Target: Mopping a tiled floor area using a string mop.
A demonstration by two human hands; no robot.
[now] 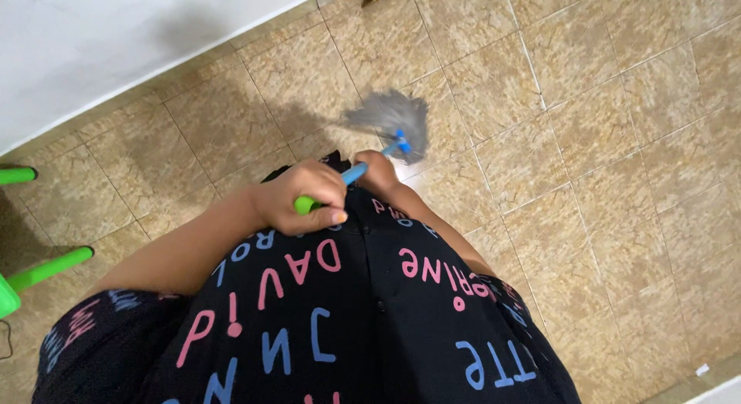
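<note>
Head view, looking straight down over a black garment (370,311) printed with pink and blue letters.

Left hand (305,197): fingers curled tight round the green end of a mop handle (340,184), held close against the body. Firm, closed grip.

Right hand (378,175): lower on the same handle, on the blue section, mostly hidden behind the garment and the left hand. Appears wrapped round the shaft, but finger positions not clear enough to confirm; cannot tell.

Mop head (390,118): grey, stringy, blurred. Down on the tiled floor (602,141) just ahead of the hands, joined to the handle by a blue fitting. Handle angled forward and down from the body.

Floor: beige mottled tiles with pale grout lines. No obvious wet streaks, puddles or dirt lines visible, so no telling cleaned tiles from uncleaned. Judgement: mopping under way, mop head in contact near the middle of the visible floor; share done versus left not readable from the surface. Large tiled stretch to the right and toward the far edge, unmarked either way.

Surroundings: white wall (116,41) along upper left. Green furniture legs (46,269) at the left edge, standing on the tiles, well apart from the mop head. Small dark object at the top edge, too cropped to identify.
</note>
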